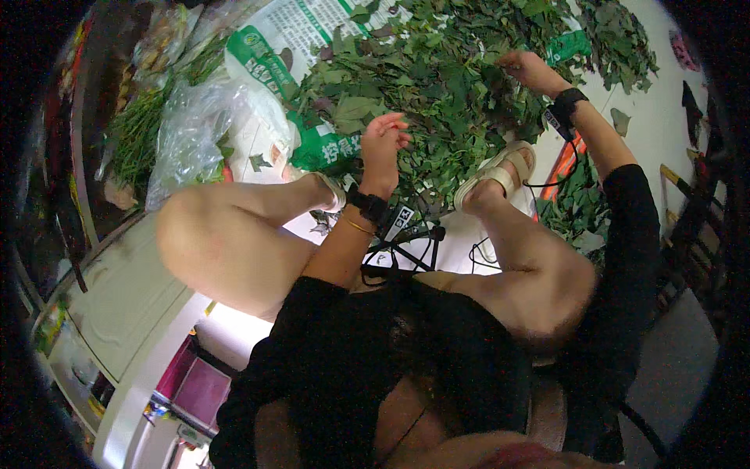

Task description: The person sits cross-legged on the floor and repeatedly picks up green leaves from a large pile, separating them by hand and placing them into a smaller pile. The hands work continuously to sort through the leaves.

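Note:
A broad heap of lobed green leaves, some of them dark or purplish, lies on the floor before me. My left hand hovers over its near left side with the fingers bent. No object shows clearly in those fingers, and whether they pinch something small is unclear. At the heap's right side, my right hand reaches out with its fingertips against the leaves. Blur hides whether a leaf or stem is between them. Under the heap spreads a printed green-and-white plastic sack, which bears writing.
My sandalled feet flank the heap's near edge; one sandal shows clearly. A clear plastic bag and thin green stalks lie left. More leaves lie right, near an orange strip. Black cables hang from my wrist devices.

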Demonstrator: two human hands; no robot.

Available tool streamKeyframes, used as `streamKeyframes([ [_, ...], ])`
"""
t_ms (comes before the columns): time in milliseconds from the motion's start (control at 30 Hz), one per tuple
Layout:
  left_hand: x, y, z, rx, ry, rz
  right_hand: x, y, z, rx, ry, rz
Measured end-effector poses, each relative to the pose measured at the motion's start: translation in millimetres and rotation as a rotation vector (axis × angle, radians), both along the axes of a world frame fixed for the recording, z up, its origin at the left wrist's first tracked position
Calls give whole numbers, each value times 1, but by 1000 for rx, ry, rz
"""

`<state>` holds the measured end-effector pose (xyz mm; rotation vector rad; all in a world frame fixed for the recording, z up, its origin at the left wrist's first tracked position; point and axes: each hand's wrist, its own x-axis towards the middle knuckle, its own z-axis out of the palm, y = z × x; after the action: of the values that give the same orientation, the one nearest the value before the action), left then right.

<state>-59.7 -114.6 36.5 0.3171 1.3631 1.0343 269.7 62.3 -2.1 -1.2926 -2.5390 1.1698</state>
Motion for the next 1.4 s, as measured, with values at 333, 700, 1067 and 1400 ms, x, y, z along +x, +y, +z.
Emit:
streamKeyframes([
  [333, 22, 8, 2, -68, 25, -171, -73, -16, -41, 405, 35, -177],
  [700, 32, 25, 9, 179, -57, -228, -87, -58, 27, -834, 1009, -918],
  [1067, 75, 123, 3, 172, -268, -68, -90, -65, 37, -896, 1193, -870],
  [1400, 68, 119, -2, 214, -278, -50, -89, -64, 28, -958, 1248, -866],
])
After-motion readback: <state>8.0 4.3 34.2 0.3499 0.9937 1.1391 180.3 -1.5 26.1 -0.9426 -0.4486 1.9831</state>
